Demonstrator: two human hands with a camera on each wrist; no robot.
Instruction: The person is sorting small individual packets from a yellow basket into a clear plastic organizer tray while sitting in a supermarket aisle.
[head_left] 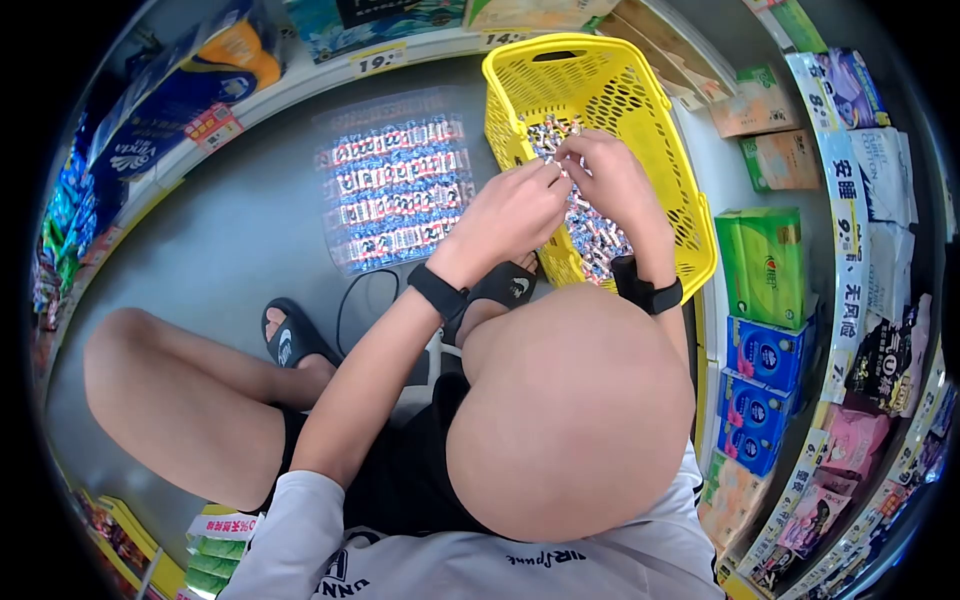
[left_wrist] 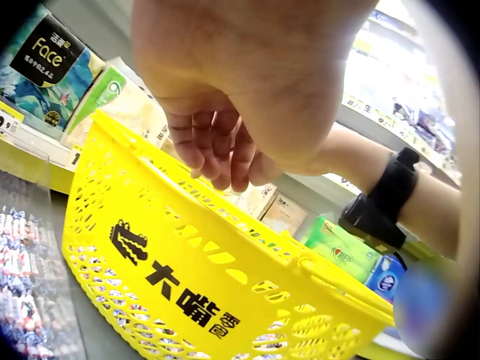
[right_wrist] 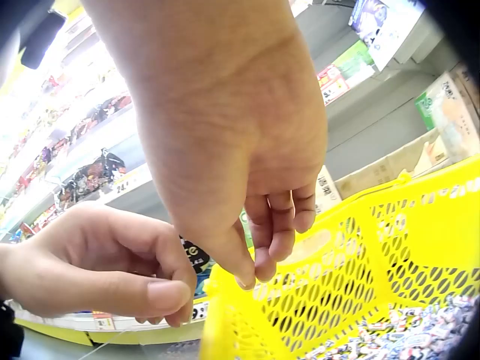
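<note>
Both hands meet over a yellow perforated basket (head_left: 635,105) in the head view. Beneath them, many small wrapped candies (head_left: 597,240) cover the basket's bottom. My left hand (head_left: 512,208) reaches in across the near-left rim with its fingers curled. Close beside it, my right hand (head_left: 612,178) bends down, thumb and index fingertips near each other in the right wrist view. I cannot tell whether either hand pinches a candy. Left of the basket, a clear plastic tray (head_left: 385,108) lies on the floor with candies (head_left: 395,210) set in several neat rows.
Shelves with price tags curve around the floor. Tissue packs, one green (head_left: 762,265) and several blue (head_left: 755,425), stand along the right. A large blue pack (head_left: 180,95) sits at upper left. The person's bent knees and sandals (head_left: 300,335) flank the working area; a dark cord (head_left: 350,300) lies near the tray.
</note>
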